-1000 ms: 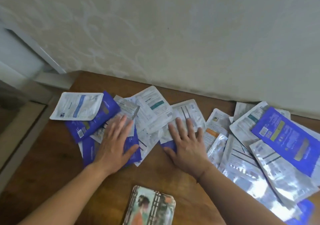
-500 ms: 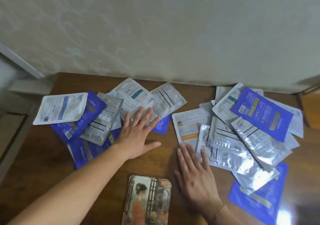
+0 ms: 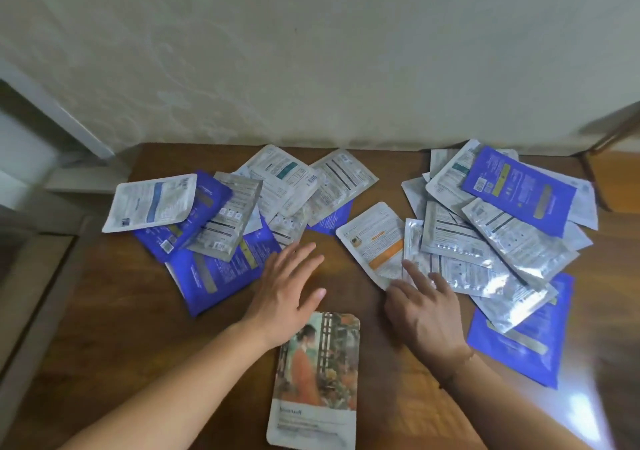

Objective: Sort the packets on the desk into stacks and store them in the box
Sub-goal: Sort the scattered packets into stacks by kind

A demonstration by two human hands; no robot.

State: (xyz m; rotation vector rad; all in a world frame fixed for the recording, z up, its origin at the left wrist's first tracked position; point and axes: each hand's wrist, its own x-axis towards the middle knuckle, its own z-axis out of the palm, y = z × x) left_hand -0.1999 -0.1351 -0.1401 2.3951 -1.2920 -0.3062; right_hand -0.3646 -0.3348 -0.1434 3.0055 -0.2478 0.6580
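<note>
Both hands lie flat with fingers spread: the left hand (image 3: 289, 292) at frame centre on the desk (image 3: 114, 314), the right hand (image 3: 424, 306) touching the orange-banded packet (image 3: 377, 240), whose long axis runs up-left to lower right. Since half a second ago the left hand has slid off the left heap (image 3: 214, 221). The picture packet (image 3: 317, 380) lies lengthwise toward the bottom edge; the right heap (image 3: 498, 228) sits centre right.

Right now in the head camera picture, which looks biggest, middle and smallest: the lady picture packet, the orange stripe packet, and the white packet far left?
1. Lady picture packet, though it lies nearest the camera, so that may exaggerate it.
2 and 3. Orange stripe packet and white packet far left look about alike; I cannot rank them.
</note>
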